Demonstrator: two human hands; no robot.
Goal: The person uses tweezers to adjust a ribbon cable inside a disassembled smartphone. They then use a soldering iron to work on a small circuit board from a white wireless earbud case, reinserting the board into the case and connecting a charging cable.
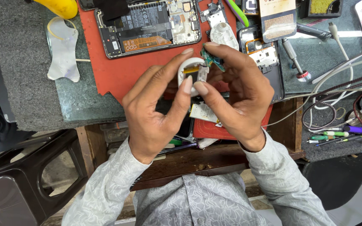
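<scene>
My left hand [153, 109] and my right hand [239, 94] together hold a small white oval casing [190, 67] above the red mat [118, 73]. Inside the casing shows a yellow and black part. A small green circuit board [212, 58] sticks out at its upper right, pinched under my right forefinger. My left thumb and forefinger clasp the casing's left rim; my right thumb presses its lower edge.
An opened phone [147, 27] lies on the mat at the top. A second opened phone [265, 58] and a white round cover [224, 35] sit to the right. Cables [336, 90], a screwdriver [294, 58] and small tools [336, 136] crowd the right side. A black stool [17, 180] stands at lower left.
</scene>
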